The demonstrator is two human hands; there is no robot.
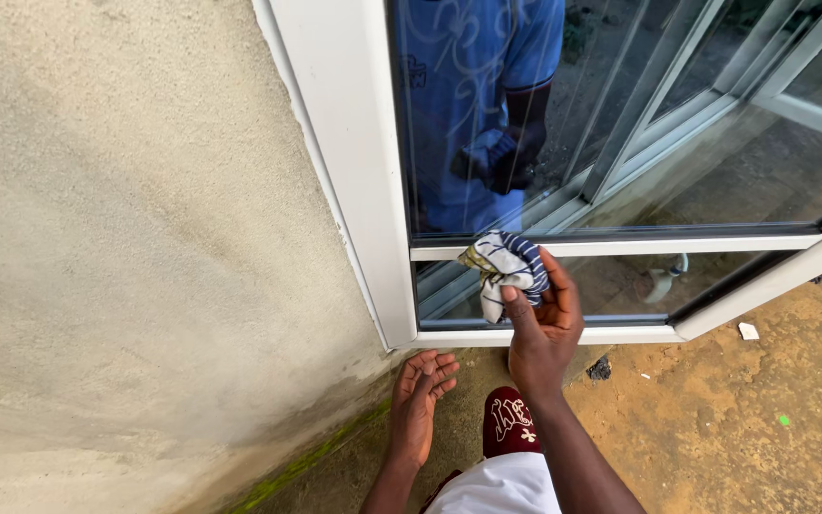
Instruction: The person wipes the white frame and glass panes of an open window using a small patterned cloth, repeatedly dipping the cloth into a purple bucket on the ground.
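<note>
My right hand [542,328] grips a bunched cloth [504,266], white with dark blue stripes and a yellow patch, and presses it against the lower glass pane [620,286] of a white-framed window [363,190], just under the horizontal bar. My left hand [419,400] hangs lower, palm up, fingers loosely apart, holding nothing, close to the bottom corner of the frame. The upper glass reflects a person in a blue shirt holding the cloth.
A rough beige plastered wall [126,238] fills the left side, with green moss at its base. Brown dirt ground [734,409] lies below the window, with small debris. A dark red slipper [509,419] shows under my right wrist.
</note>
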